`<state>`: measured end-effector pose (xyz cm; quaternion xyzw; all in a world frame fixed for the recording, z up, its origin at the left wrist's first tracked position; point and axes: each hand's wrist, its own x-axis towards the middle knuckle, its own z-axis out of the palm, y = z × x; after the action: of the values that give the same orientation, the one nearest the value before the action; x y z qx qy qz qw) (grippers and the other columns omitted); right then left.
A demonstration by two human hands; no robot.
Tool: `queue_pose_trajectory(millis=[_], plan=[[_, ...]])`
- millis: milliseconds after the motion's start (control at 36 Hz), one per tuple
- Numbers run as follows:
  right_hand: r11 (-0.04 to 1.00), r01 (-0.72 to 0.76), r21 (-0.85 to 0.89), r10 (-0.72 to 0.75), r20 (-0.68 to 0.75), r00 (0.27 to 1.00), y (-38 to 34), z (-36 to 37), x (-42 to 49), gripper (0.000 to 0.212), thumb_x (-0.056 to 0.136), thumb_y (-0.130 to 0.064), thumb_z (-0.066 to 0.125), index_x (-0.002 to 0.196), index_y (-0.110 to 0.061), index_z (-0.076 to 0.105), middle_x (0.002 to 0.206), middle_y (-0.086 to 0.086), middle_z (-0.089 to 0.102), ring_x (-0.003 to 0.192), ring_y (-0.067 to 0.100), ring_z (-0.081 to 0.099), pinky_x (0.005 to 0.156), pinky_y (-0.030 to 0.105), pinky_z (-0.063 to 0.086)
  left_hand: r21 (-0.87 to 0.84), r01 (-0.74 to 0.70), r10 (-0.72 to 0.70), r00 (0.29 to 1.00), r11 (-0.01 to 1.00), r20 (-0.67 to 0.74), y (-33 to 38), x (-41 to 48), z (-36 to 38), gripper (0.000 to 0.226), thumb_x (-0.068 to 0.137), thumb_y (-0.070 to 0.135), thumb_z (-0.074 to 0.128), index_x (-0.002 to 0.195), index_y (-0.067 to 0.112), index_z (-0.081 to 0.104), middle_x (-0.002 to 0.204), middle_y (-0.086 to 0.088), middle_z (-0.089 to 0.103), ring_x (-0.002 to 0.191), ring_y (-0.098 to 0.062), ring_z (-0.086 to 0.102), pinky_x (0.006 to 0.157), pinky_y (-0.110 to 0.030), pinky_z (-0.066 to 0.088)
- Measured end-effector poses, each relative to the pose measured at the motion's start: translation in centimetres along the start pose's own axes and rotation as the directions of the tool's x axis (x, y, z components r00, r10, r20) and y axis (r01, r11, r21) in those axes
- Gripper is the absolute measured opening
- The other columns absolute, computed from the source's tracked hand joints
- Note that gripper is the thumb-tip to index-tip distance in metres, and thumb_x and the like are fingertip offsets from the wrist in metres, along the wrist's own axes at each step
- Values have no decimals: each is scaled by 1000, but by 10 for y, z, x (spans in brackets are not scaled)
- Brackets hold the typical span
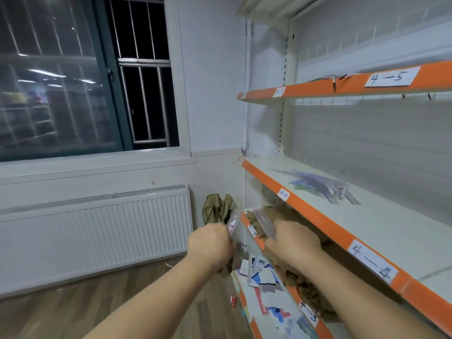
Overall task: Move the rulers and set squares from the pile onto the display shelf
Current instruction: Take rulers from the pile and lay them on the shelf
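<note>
1. Your left hand (pixel 210 243) is curled round a clear plastic piece with a printed label (pixel 232 223). Blur hides whether it is a ruler or a set square.
2. Your right hand (pixel 293 241) is closed on a clear plastic ruler (pixel 263 222), just beside the other piece.
3. Both sit above the jumbled pile of blue, white and red packaged rulers (pixel 265 277) on the low shelf, so you look to be mid-carry.
4. Next, lift both over the lip of the white display shelf with the orange front edge (pixel 403 228) and lay them near the bluish transparent rulers (pixel 320 185) lying there.
</note>
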<state>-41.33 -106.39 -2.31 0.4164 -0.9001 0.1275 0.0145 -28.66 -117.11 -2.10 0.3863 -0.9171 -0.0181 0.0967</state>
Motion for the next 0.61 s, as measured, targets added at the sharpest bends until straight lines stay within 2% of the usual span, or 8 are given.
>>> queue_pose_trajectory(millis=[56, 111, 167, 222, 306, 417, 528, 611], plan=[[1000, 14, -9, -14, -12, 1000, 5, 1, 30, 13, 86, -30, 51, 88, -17, 50, 82, -1, 54, 75, 21, 55, 54, 26, 38, -11, 6, -6, 1000, 1000, -6, 2, 31, 3, 18, 92, 33, 46, 85, 18, 51, 85, -2, 60, 78, -21, 61, 65, -30, 50], [999, 39, -15, -40, -36, 999, 9, -3, 59, 11, 86, -28, 51, 86, -17, 51, 77, -2, 52, 73, 20, 56, 47, 25, 32, -20, 10, -10, 1000, 1000, -7, 7, 64, 1, 18, 92, 34, 45, 82, 19, 50, 90, -3, 64, 82, -23, 64, 67, -30, 50], [998, 52, -36, -53, -30, 998, 14, -8, 87, 12, 89, -25, 50, 98, -18, 53, 79, 0, 50, 72, 20, 54, 45, 24, 28, -20, -3, 3, 1000, 1000, -24, 12, 94, 1, 19, 91, 33, 45, 80, 18, 49, 89, -4, 64, 82, -24, 63, 66, -28, 48], [999, 43, -19, -44, -29, 999, 21, -12, 112, 12, 88, -24, 48, 98, -19, 51, 81, 2, 51, 77, 23, 55, 51, 26, 33, -18, -14, 13, 999, 1000, -43, 19, 122, 0, 20, 93, 33, 44, 81, 18, 51, 85, -3, 60, 78, -23, 59, 63, -27, 43], [999, 15, -29, -16, -33, 999, 35, -12, 150, 20, 88, -29, 47, 100, -14, 52, 90, 5, 57, 88, 27, 57, 61, 26, 37, -20, -24, 23, 999, 1000, -43, 30, 157, 2, 25, 94, 33, 44, 92, 13, 59, 95, -7, 65, 87, -26, 62, 64, -27, 40], [1000, -7, -22, 6, -21, 1000, 53, -7, 185, 10, 86, -26, 46, 91, -17, 47, 73, 0, 48, 79, 26, 57, 51, 25, 32, -31, -70, 70, 998, 997, -5, 44, 198, 15, 22, 92, 33, 47, 92, 14, 57, 100, -6, 65, 90, -26, 63, 66, -27, 42], [997, -45, -59, 44, -21, 999, 68, -1, 213, 27, 87, -22, 42, 114, -22, 48, 81, 2, 53, 82, 27, 60, 63, 30, 46, -42, -155, 154, 988, 987, -14, 57, 237, 25, 27, 93, 32, 45, 109, 13, 55, 105, -7, 63, 97, -27, 60, 69, -31, 46], [990, -135, -42, 133, -41, 990, 84, 7, 235, 19, 87, -31, 44, 100, -19, 52, 78, -1, 54, 80, 24, 60, 50, 24, 35, -37, -210, 211, 978, 977, 11, 68, 265, 34, 27, 92, 34, 46, 104, 12, 57, 105, -9, 64, 95, -27, 62, 74, -31, 49]])
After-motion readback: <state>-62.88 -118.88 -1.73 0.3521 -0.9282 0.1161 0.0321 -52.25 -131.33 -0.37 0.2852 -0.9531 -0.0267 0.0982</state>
